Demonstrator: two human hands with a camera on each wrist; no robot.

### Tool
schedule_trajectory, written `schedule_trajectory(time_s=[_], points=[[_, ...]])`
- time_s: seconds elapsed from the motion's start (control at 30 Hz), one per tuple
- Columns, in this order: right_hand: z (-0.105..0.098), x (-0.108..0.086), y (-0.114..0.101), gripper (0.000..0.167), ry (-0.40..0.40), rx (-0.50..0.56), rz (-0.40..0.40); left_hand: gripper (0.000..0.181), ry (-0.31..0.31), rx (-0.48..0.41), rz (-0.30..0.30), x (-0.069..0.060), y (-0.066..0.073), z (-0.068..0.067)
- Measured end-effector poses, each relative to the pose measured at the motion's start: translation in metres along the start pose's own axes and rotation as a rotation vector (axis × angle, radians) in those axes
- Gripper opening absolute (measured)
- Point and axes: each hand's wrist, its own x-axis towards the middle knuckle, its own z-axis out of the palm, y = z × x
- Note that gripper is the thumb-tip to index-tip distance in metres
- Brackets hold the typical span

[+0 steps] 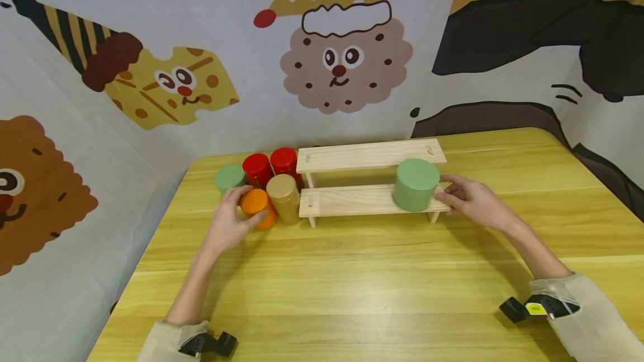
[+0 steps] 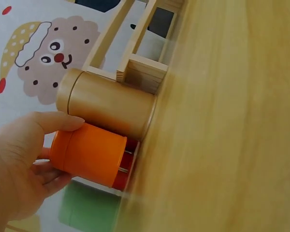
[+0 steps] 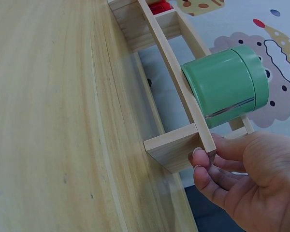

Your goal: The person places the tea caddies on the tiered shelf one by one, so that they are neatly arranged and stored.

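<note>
An orange canister [image 1: 261, 215] is gripped between the thumb and fingers of my left hand [image 1: 228, 224]. In the left wrist view the orange canister [image 2: 92, 152] looks raised slightly off the table. Right beside it stands a gold canister [image 1: 284, 200]. My right hand [image 1: 475, 201] pinches the right end of a two-step wooden rack [image 1: 347, 201] at its lower step. Near that end, a large green canister [image 1: 415, 186] sits on the lower step. In the right wrist view, the fingertips [image 3: 201, 159] curl at the board's corner; the thumb is partly hidden behind it.
Two red canisters [image 1: 257, 167] stand behind the orange and gold ones. A smaller green canister [image 1: 230, 176] is at the far left. The rack's upper step [image 1: 369, 155] carries nothing. A printed cloth [image 1: 251, 60] hangs behind the wooden table [image 1: 342, 295].
</note>
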Motion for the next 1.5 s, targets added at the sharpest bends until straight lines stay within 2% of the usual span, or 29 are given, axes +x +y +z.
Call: schedule_trajectory(time_s=[0.3, 0.47, 0.67, 0.87, 1.03, 1.27, 1.5], points=[[0.001, 0.0, 0.001, 0.057, 0.0, 0.007, 0.003, 0.062, 0.1, -0.014, 0.045, -0.001, 0.014, -0.012], [0.001, 0.0, 0.0, 0.058, -0.002, 0.011, 0.008, 0.061, 0.179, -0.01, 0.068, -0.002, 0.021, -0.018], [0.001, 0.0, 0.001, 0.058, -0.001, 0.007, 0.012, 0.058, 0.267, -0.003, 0.123, -0.001, 0.029, -0.025], [0.0, 0.0, 0.002, 0.058, -0.003, -0.004, 0.015, 0.057, 0.323, 0.003, 0.167, 0.0, 0.037, -0.03], [0.0, 0.001, 0.002, 0.058, -0.005, -0.006, 0.014, 0.057, 0.344, 0.0, 0.176, 0.001, 0.047, -0.032], [0.0, 0.0, 0.001, 0.059, -0.008, 0.004, 0.014, 0.059, 0.334, -0.016, 0.183, 0.004, 0.063, -0.031], [0.0, 0.0, 0.001, 0.058, -0.007, 0.01, 0.01, 0.062, 0.323, -0.053, 0.236, 0.01, 0.076, -0.026]])
